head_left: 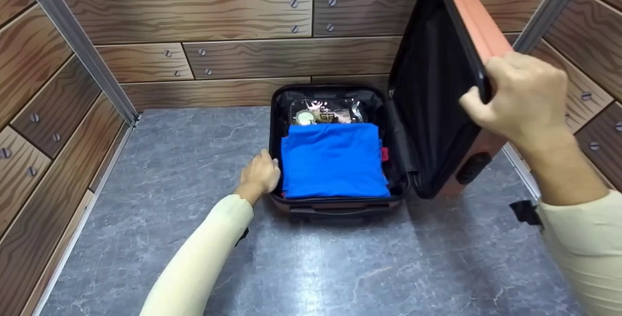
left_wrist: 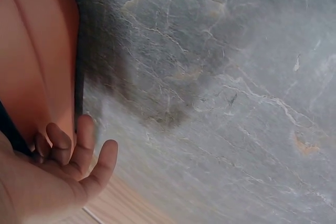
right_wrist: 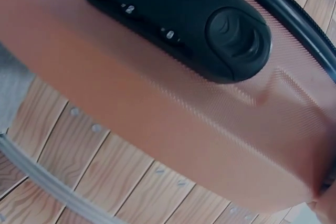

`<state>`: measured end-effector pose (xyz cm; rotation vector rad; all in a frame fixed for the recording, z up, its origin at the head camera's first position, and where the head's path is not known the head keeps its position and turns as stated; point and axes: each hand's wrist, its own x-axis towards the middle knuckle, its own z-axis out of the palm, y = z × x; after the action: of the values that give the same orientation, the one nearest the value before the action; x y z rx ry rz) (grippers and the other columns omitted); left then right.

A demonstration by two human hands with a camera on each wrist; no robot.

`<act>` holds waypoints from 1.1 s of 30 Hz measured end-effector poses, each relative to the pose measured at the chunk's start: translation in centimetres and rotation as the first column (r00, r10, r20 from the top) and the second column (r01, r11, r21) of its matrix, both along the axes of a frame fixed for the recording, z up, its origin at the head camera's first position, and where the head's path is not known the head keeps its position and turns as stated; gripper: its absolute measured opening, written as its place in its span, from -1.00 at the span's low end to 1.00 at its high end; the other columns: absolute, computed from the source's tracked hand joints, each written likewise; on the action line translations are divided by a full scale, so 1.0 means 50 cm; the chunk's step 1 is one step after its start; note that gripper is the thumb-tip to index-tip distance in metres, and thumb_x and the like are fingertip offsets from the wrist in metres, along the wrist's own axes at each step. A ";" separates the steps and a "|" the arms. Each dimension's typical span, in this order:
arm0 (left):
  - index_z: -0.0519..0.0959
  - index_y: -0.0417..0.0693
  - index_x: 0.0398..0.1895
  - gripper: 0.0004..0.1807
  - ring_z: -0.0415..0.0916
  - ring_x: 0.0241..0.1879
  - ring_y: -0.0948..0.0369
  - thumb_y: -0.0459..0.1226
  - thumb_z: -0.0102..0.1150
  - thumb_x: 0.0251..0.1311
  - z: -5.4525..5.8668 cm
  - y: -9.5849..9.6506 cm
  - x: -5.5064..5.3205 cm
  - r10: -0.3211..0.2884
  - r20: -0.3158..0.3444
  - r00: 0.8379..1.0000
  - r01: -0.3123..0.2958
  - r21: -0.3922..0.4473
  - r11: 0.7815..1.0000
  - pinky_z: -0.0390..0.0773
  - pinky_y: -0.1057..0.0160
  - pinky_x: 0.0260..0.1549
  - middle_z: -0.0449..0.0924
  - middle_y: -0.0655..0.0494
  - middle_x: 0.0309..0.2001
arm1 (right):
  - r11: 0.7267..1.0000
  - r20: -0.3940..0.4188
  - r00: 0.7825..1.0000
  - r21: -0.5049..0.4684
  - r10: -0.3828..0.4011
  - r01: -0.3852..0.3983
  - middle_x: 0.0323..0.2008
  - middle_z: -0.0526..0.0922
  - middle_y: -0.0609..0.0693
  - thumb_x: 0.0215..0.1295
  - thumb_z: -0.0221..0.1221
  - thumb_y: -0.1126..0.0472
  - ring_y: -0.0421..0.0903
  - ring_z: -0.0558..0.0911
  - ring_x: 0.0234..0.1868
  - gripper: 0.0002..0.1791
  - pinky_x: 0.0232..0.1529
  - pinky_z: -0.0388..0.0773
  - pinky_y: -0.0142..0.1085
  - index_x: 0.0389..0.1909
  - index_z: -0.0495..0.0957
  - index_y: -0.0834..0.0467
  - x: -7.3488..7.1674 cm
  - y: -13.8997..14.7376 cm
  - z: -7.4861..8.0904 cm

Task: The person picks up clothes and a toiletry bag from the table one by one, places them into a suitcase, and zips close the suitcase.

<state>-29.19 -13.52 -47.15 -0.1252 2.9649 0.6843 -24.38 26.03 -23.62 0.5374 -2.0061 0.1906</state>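
Note:
An orange suitcase (head_left: 347, 205) with a black lining lies on the grey floor, its lid (head_left: 437, 78) raised on the right. My right hand (head_left: 527, 95) grips the lid's edge, thumb on the inner side and fingers over the shell. At the base's left rim, my left hand (head_left: 261, 172) holds the edge with curled fingers (left_wrist: 79, 148) against the outer shell (left_wrist: 39, 51). A folded blue cloth (head_left: 335, 160) fills the front of the base. Behind it is a clear pouch (head_left: 359, 109) with small items, partly covered by the cloth.
A black combination lock (right_wrist: 173, 30) sits on the lid's side. Wood-patterned walls (head_left: 233, 14) stand behind and on both sides, with metal strips at the corners. A bit of red (head_left: 385, 154) shows beside the cloth. Grey marbled floor (head_left: 311, 267) extends around the suitcase.

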 end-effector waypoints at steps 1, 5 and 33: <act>0.36 -0.25 0.13 -0.57 0.53 0.13 -0.19 -0.08 -0.27 0.52 0.000 -0.001 0.000 0.003 -0.003 1.000 -0.003 0.000 1.000 0.49 -0.19 0.08 0.55 -0.26 0.08 | 1.000 -0.009 1.000 0.013 0.006 -0.006 -0.77 0.28 0.14 -0.10 -0.03 0.00 0.17 0.21 -0.75 -0.65 -0.70 0.05 -0.01 -0.78 0.20 0.18 -0.001 -0.008 0.000; 0.35 -0.25 0.16 -0.55 0.53 0.13 -0.18 -0.06 -0.28 0.52 0.005 -0.002 -0.002 -0.005 -0.018 1.000 0.005 -0.002 1.000 0.49 -0.19 0.07 0.56 -0.27 0.09 | 0.997 -0.049 0.998 0.073 0.024 -0.020 -0.78 0.27 0.11 -0.08 -0.03 -0.01 0.17 0.20 -0.78 -0.65 -0.74 0.05 -0.01 -0.77 0.22 0.17 -0.003 -0.039 0.000; 0.20 -0.32 0.39 -0.39 0.19 0.38 -0.18 -0.03 -0.31 0.52 0.001 -0.054 0.015 -0.290 -0.031 0.956 0.278 -0.210 0.937 0.08 -0.29 0.31 0.32 -0.25 0.35 | 0.882 -0.144 0.941 0.415 0.307 -0.224 -0.51 0.44 0.08 -0.03 0.07 0.17 0.09 0.37 -0.46 -0.85 -0.38 0.23 -0.08 -0.58 0.38 0.18 -0.001 -0.310 -0.104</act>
<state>-28.43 -16.20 -47.09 0.3116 3.0139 0.3539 -24.41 10.54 -28.83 1.0525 -1.7639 -0.1053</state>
